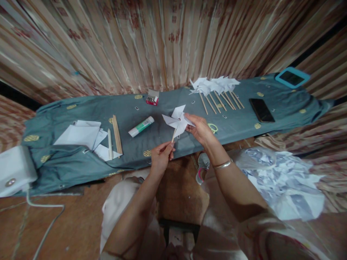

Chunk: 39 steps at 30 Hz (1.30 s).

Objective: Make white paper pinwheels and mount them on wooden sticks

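Note:
A white paper pinwheel (177, 121) on a thin wooden stick is held above the near edge of the cloth-covered table. My left hand (162, 154) pinches the lower part of the stick. With thumb and fingers, my right hand (199, 127) grips the pinwheel's right-hand blade. A metal pin head shows at the pinwheel's centre. To the left lies a glue stick (141, 126) with a green and white label. Behind it stands an opened small red box (152, 99) with metal pins inside.
Several finished pinwheels (214, 86) lie in a row at the back right, near a black phone (261, 110) and a blue-framed device (292, 77). Paper sheets (78, 134), wooden sticks (117, 135) and a white pen-like tool (110, 144) lie left. A plastic bag of paper scraps (284, 180) sits right.

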Motion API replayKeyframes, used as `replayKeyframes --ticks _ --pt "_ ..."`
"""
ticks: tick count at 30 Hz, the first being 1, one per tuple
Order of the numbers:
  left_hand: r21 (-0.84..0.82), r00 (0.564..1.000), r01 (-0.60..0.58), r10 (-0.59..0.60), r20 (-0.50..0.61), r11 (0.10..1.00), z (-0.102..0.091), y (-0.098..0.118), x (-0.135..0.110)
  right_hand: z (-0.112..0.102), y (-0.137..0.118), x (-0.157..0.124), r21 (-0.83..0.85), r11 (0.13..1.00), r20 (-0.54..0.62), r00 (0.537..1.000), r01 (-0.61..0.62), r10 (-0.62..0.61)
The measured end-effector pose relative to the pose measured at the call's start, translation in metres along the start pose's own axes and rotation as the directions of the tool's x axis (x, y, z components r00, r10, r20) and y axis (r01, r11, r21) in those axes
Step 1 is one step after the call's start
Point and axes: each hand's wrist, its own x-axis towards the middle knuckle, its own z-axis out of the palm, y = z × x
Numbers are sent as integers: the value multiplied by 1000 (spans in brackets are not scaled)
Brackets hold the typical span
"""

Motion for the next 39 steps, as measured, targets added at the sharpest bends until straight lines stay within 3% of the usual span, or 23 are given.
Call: replayKeyframes --ticks 14,39 --pt "0 1000 -6 6 9 1000 -1 0 1 1 1 0 -6 1000 -43 999 11 -11" --pt "-34 999 -36 36 -20 999 -2 2 3 6 1 -9 -70 997 4 1000 -18 19"
